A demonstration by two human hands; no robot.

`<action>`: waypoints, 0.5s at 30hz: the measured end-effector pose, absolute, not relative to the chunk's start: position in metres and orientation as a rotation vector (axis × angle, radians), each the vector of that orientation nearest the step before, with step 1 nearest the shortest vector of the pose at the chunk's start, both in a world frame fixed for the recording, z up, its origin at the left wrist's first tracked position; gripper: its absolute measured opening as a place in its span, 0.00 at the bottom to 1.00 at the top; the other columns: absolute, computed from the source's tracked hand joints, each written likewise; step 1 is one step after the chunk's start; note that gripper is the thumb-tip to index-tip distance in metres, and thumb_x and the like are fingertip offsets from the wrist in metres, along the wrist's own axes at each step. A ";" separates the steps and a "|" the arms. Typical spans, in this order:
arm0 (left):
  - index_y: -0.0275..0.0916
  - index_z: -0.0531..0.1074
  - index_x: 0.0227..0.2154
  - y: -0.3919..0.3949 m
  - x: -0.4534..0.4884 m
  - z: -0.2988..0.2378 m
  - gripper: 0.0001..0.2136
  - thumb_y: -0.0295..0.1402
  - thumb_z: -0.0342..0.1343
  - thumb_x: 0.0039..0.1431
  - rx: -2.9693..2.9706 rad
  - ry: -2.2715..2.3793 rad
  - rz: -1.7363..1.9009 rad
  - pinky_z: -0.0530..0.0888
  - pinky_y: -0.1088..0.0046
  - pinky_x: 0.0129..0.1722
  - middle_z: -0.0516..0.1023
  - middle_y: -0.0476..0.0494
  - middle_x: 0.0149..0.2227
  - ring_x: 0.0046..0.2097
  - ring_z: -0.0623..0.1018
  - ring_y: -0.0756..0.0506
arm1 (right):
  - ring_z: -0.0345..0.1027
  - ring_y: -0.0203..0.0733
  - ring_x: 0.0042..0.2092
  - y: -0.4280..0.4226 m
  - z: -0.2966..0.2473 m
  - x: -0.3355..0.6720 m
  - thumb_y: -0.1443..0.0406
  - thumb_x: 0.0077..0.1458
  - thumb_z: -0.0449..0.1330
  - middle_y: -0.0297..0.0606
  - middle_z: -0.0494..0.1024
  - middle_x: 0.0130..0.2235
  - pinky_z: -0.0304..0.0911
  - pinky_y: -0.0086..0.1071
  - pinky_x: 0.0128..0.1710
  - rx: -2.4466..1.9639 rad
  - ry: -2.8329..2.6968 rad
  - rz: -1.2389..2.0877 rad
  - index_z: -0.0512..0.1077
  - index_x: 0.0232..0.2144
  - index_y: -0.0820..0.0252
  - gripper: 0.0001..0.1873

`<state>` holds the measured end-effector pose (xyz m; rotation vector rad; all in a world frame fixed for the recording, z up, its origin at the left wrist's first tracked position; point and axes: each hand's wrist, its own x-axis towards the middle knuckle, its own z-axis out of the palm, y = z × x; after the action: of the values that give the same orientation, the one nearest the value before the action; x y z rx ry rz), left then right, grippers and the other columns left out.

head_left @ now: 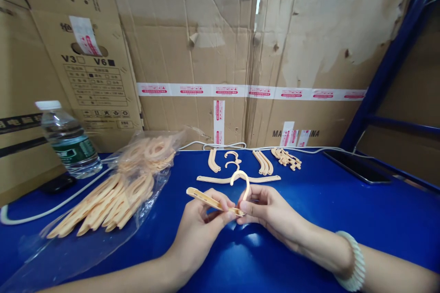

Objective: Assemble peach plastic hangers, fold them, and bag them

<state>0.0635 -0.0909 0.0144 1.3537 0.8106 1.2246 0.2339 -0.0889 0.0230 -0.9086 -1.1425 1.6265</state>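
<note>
My left hand is closed around a cream plastic hanger arm, a hollow curved strip whose free end points up and left. My right hand pinches a cream hanger hook by its lower end, with the curve standing upright. The base of the hook meets the inner end of the arm between my fingertips; whether they are joined I cannot tell. Just behind my hands lies a hanger with its arms spread. Beyond it are loose hooks and two groups of hanger arms.
A clear plastic bag with many hanger parts lies at left. Behind it stands a water bottle. Small cream parts and a dark phone lie at the back right. Cardboard walls the blue table.
</note>
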 end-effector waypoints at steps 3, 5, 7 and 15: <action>0.40 0.70 0.21 -0.092 0.064 0.015 0.08 0.31 0.65 0.46 1.369 0.842 1.240 0.77 0.72 0.36 0.76 0.50 0.27 0.33 0.78 0.46 | 0.71 0.33 0.27 -0.090 0.023 0.232 0.59 0.33 0.76 0.33 0.75 0.24 0.72 0.30 0.33 -0.915 -1.162 1.567 0.72 0.23 0.65 0.20; 0.40 0.70 0.21 -0.092 0.064 0.016 0.08 0.31 0.65 0.45 1.361 0.856 1.241 0.77 0.71 0.36 0.76 0.50 0.27 0.33 0.79 0.45 | 0.71 0.34 0.27 -0.090 0.021 0.231 0.58 0.34 0.76 0.32 0.75 0.24 0.72 0.31 0.33 -0.918 -1.175 1.542 0.72 0.23 0.65 0.20; 0.40 0.70 0.21 -0.092 0.065 0.017 0.09 0.32 0.66 0.44 1.348 0.873 1.241 0.78 0.70 0.35 0.76 0.50 0.26 0.31 0.79 0.45 | 0.72 0.34 0.27 -0.089 0.019 0.231 0.58 0.34 0.76 0.32 0.75 0.23 0.72 0.31 0.32 -0.919 -1.179 1.528 0.72 0.23 0.64 0.21; 0.39 0.69 0.21 -0.094 0.069 0.020 0.10 0.32 0.66 0.41 1.343 0.964 1.314 0.77 0.75 0.29 0.74 0.52 0.24 0.29 0.78 0.47 | 0.73 0.36 0.27 -0.090 0.019 0.228 0.55 0.37 0.74 0.34 0.76 0.25 0.72 0.32 0.32 -0.906 -1.191 1.504 0.70 0.25 0.63 0.22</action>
<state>0.0687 -0.0935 0.0205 1.3432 0.9637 1.3143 0.2282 -0.0905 0.0185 -0.9059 -1.1914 1.5037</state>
